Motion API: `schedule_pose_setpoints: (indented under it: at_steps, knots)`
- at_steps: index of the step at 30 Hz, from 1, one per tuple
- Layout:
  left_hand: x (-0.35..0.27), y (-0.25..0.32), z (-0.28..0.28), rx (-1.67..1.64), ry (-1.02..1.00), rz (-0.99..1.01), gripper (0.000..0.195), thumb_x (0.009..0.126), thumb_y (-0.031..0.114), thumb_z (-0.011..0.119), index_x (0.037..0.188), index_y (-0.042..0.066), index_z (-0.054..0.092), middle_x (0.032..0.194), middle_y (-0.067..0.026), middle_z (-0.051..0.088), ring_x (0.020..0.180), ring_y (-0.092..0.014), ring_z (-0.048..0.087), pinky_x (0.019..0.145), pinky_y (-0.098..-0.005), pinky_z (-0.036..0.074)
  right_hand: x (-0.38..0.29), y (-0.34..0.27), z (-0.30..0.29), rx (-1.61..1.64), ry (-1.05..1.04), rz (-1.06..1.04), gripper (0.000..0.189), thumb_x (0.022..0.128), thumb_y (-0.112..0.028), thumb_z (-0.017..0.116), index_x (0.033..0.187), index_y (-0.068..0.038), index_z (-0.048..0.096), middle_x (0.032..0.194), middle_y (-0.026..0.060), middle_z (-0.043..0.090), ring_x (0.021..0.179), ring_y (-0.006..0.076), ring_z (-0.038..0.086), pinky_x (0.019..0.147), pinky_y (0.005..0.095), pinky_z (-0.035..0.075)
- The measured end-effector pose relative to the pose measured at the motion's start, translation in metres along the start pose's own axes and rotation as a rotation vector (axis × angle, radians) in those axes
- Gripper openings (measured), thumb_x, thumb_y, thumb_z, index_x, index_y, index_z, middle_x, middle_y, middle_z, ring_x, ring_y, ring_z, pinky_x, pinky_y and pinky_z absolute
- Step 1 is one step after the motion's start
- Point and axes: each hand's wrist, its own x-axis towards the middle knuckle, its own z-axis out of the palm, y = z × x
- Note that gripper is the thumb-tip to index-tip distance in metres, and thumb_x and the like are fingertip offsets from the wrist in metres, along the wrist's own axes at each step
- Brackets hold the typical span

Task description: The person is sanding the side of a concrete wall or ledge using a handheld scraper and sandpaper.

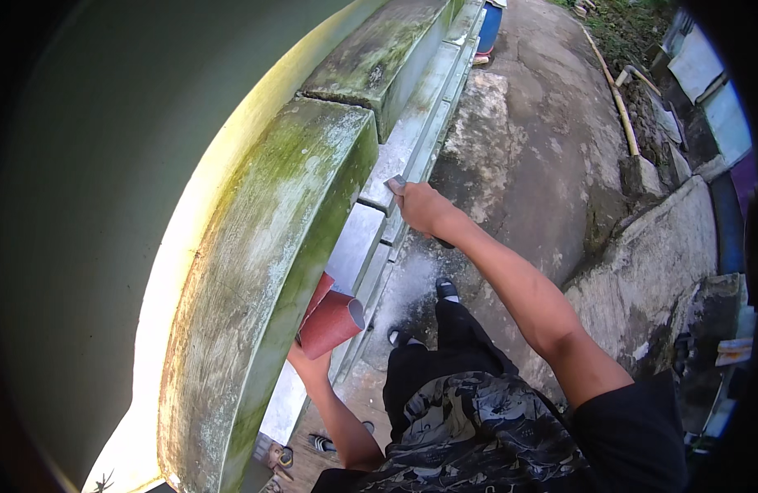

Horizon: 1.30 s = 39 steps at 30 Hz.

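Note:
My right hand [423,209] is closed around what looks like a scraper or putty knife. Its small grey blade [395,182] sticks out past the thumb, over a whitish lower ledge [410,138], and a dark handle end [444,243] shows below the wrist. Whether the blade touches the ledge is unclear. Lower down, my left hand [310,368] grips a curled sheet of red sandpaper [334,323] beside the wall's stepped face. The fingers of that hand are partly hidden behind the sheet and the mossy concrete ledge [255,234] above.
White dust lies on the concrete ground [410,283] near my feet. A slide sandal [321,442] and a yellow tape roll [286,456] lie below. Further along stands a blue barrel [490,28]. A bamboo pole [613,92] and a low concrete wall [650,265] line the right.

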Motion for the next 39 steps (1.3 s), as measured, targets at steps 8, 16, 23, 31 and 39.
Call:
schedule_pose_setpoints:
  at_steps: [8, 16, 23, 31, 39]
  knots:
    - [-0.003, 0.006, -0.002, 0.01, -0.016, 0.002, 0.073, 0.061, 0.019, 0.087, 0.127, 0.003, 0.061, 0.124, -0.0175, 0.065, 0.112, -0.033, 0.063, 0.1, -0.0432, 0.046, -0.006, 0.007, 0.011, 0.021, 0.029, -0.006, 0.038, 0.102, -0.019, 0.038, 0.131, -0.002, 0.056, 0.096, 0.0306, 0.066, 0.091, 0.0476, 0.065, 0.082, 0.0543, 0.053]
    - [-0.002, 0.002, -0.003, 0.037, -0.006, 0.04, 0.07, 0.061, 0.016, 0.085, 0.126, 0.004, 0.061, 0.124, -0.019, 0.064, 0.113, -0.036, 0.061, 0.1, -0.0447, 0.044, -0.01, -0.005, 0.013, 0.094, 0.001, 0.023, 0.043, 0.099, -0.014, 0.041, 0.14, -0.006, 0.051, 0.086, 0.0322, 0.065, 0.081, 0.048, 0.065, 0.077, 0.0563, 0.052]
    - [-0.007, 0.008, -0.002, 0.066, -0.028, 0.05, 0.071, 0.06, 0.02, 0.086, 0.125, 0.004, 0.062, 0.123, -0.0189, 0.065, 0.114, -0.036, 0.061, 0.101, -0.0452, 0.043, 0.021, -0.013, 0.019, 0.056, 0.06, -0.022, 0.036, 0.1, -0.014, 0.041, 0.131, -0.009, 0.057, 0.103, 0.028, 0.067, 0.093, 0.0454, 0.067, 0.083, 0.0511, 0.055]
    - [-0.005, -0.002, -0.005, 0.065, -0.032, -0.044, 0.074, 0.06, 0.027, 0.088, 0.126, 0.005, 0.062, 0.125, -0.0177, 0.065, 0.116, -0.035, 0.061, 0.103, -0.0451, 0.043, 0.019, -0.018, 0.029, 0.059, 0.115, 0.03, 0.046, 0.1, -0.017, 0.042, 0.145, -0.013, 0.047, 0.089, 0.0315, 0.066, 0.084, 0.0477, 0.066, 0.078, 0.0557, 0.053]
    - [-0.008, -0.014, -0.003, 0.076, -0.049, -0.173, 0.08, 0.057, 0.032, 0.091, 0.125, 0.0, 0.063, 0.122, -0.0186, 0.064, 0.111, -0.03, 0.063, 0.1, -0.0426, 0.046, 0.022, -0.016, 0.018, 0.024, 0.07, 0.044, 0.046, 0.099, -0.019, 0.043, 0.144, -0.013, 0.047, 0.091, 0.031, 0.066, 0.088, 0.048, 0.066, 0.08, 0.0554, 0.053]
